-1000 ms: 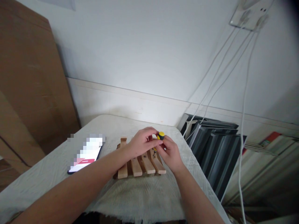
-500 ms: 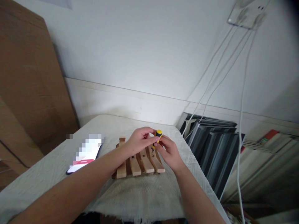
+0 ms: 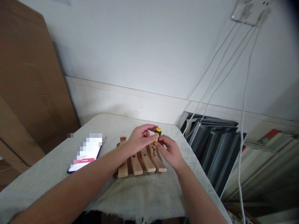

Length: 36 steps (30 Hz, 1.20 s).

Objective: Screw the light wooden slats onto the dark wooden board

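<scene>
A short yellow and black screwdriver (image 3: 158, 133) stands nearly upright, its tip over the rightmost slat of a wooden slatted piece (image 3: 137, 170). My left hand (image 3: 143, 137) is closed on the handle, thumb and fingers around its upper part. From the other side my right hand (image 3: 168, 148) pinches the lower part of the screwdriver. Several pale wooden slats lie side by side on darker wood, and dark screws show in the middle slats. Whether the tip sits in a screw is too small to tell. My left forearm hides part of the left slats.
A phone (image 3: 87, 155) with a lit screen lies left on the white tablecloth (image 3: 149, 196). A big cardboard box (image 3: 28, 71) stands at far left. Dark grey panels (image 3: 210, 149) lean beyond the table's right edge. White cables (image 3: 244, 102) hang from a wall socket (image 3: 251, 12).
My left hand's fingers have shifted around the screwdriver handle, and more of the handle now shows. The screwdriver stands a little more upright. The whole view has moved slightly.
</scene>
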Available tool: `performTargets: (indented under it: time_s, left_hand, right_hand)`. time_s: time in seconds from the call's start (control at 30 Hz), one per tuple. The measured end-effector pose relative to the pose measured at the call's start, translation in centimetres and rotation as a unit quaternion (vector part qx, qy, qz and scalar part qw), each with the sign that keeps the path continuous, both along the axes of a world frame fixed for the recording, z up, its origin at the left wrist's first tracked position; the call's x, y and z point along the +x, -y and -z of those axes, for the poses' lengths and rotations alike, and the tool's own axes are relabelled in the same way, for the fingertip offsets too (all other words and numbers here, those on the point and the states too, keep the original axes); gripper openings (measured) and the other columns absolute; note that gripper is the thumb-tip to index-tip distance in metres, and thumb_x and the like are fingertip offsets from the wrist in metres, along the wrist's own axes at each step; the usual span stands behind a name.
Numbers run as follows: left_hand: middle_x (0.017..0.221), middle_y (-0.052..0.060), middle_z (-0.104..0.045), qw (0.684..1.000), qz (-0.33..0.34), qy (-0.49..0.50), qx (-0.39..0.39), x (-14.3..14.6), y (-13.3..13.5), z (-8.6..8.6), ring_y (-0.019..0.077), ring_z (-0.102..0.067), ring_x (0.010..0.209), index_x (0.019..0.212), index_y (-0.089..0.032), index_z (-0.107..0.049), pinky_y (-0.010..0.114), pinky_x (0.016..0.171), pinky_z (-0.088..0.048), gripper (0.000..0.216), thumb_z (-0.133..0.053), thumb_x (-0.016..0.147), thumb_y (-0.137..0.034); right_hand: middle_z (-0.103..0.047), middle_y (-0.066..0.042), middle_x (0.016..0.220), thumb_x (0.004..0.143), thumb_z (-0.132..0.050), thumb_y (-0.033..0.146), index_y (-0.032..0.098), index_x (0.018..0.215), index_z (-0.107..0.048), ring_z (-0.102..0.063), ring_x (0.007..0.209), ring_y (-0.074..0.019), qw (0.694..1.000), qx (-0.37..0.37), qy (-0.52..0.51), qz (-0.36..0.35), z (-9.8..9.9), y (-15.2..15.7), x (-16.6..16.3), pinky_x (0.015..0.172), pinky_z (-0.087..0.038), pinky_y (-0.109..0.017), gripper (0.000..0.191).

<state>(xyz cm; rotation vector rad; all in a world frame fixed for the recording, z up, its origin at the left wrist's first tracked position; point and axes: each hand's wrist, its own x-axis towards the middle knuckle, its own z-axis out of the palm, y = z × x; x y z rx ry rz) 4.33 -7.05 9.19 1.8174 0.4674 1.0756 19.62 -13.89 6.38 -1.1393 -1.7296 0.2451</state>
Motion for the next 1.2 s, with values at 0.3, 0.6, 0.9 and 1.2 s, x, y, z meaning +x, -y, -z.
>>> performTargets:
  time_s: [0.3, 0.6, 0.9, 1.2]
  left_hand:
    - [0.070, 0.001, -0.063, 0.999, 0.003, -0.027, 0.038, 0.00, 0.28, -0.25, 0.0069, -0.045, 0.053, 0.094, -0.012, -0.068, 0.019, 0.049, -0.036, 0.028, -0.067, 0.077, -0.034]
    - [0.080, 0.003, -0.066, 0.998, 0.008, -0.029, 0.055, 0.02, 0.73, -0.20, 0.0077, -0.048, 0.059, 0.098, -0.014, -0.068, 0.021, 0.056, -0.040, 0.027, -0.063, 0.081, -0.034]
    - [0.090, 0.005, -0.066, 0.997, 0.000, -0.011, 0.073, 0.03, 0.53, -0.38, 0.0087, -0.051, 0.065, 0.096, -0.014, -0.067, 0.021, 0.059, -0.042, 0.027, -0.071, 0.074, -0.030]
    - [0.092, 0.006, -0.069, 0.997, 0.021, -0.022, 0.065, -0.06, 0.36, 0.11, 0.0110, -0.057, 0.071, 0.103, -0.015, -0.068, 0.022, 0.061, -0.044, 0.027, -0.063, 0.082, -0.031]
  right_hand:
    - [-0.053, 0.001, 0.068, 0.080, -0.061, 0.027, 0.018, 0.079, -0.057, -0.047, 0.059, -0.0130, 0.998, 0.000, 0.021, 0.065, 0.30, -0.18, -0.01, 0.054, -0.038, -0.026, 0.010]
    - [-0.056, 0.000, 0.069, 0.081, -0.059, 0.027, 0.018, 0.086, -0.059, -0.048, 0.058, -0.0128, 0.996, 0.015, 0.030, 0.086, 0.56, -0.24, 0.06, 0.053, -0.038, -0.026, 0.010]
    - [-0.054, 0.000, 0.068, 0.078, -0.060, 0.025, 0.018, 0.084, -0.058, -0.048, 0.057, -0.0133, 0.995, 0.007, 0.041, 0.087, 0.54, -0.35, -0.07, 0.053, -0.037, -0.026, 0.009]
    - [-0.061, -0.002, 0.076, 0.086, -0.052, 0.024, 0.020, 0.083, -0.063, -0.055, 0.072, -0.0170, 0.999, -0.002, 0.032, -0.005, -0.02, 0.00, 0.19, 0.066, -0.044, -0.031, 0.012]
